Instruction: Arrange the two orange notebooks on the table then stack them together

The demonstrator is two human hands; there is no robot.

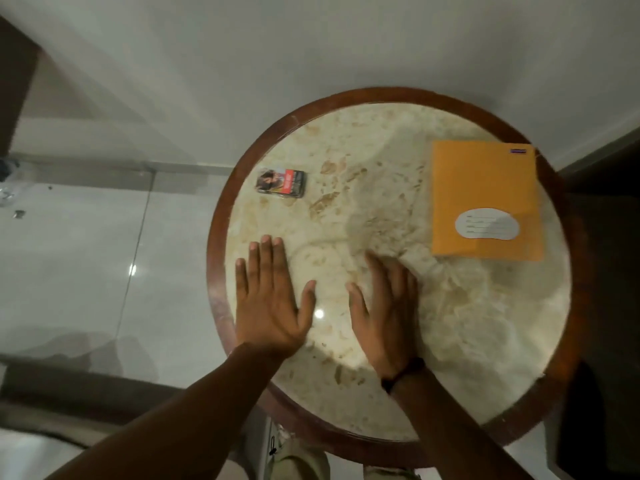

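An orange notebook (485, 199) with a white label lies flat at the right side of the round marble table (391, 188). Only one orange cover shows; I cannot tell whether a second notebook lies under it. My left hand (268, 299) rests palm down on the table's left part, fingers apart, holding nothing. My right hand (384, 313) lies flat near the middle, fingers spread and blurred, a dark band on its wrist. Its fingertips are a short way left of the notebook's near corner, not touching it.
A small dark packet (281, 182) with a printed picture lies at the table's far left. The table has a brown wooden rim (221, 209). White glossy floor tiles (86, 254) spread to the left, and dark furniture (606, 306) stands to the right.
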